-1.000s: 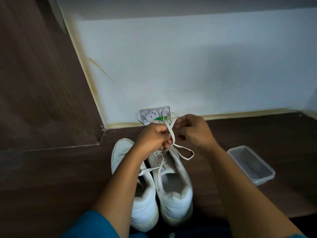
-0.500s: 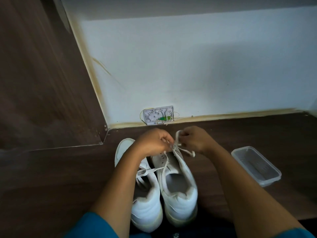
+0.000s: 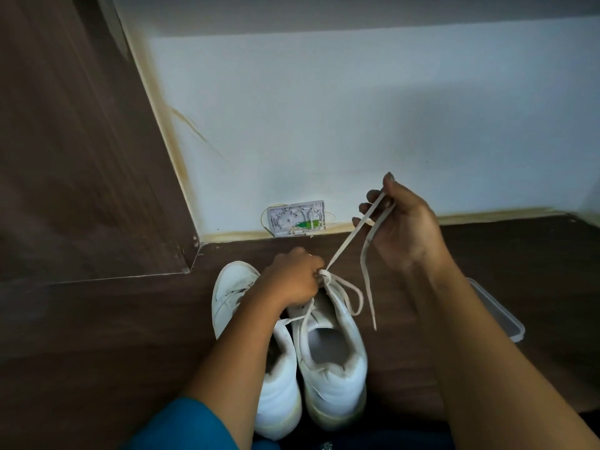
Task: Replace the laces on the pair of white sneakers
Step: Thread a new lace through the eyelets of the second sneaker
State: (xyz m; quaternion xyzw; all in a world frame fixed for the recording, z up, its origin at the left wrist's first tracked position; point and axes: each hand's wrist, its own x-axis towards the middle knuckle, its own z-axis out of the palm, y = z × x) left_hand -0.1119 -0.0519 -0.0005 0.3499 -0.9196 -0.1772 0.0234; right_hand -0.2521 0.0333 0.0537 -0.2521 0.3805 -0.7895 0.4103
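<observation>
In the head view, your left hand is curled and pinches the white lace where it crosses over the front of the right sneaker. Your right hand is raised toward the wall and grips the same lace. One strand runs taut up to its fingers, and the free end hangs beside the sneaker. The left sneaker stands against the right one on the dark wood floor. A clear plastic container lies partly hidden behind your right forearm.
</observation>
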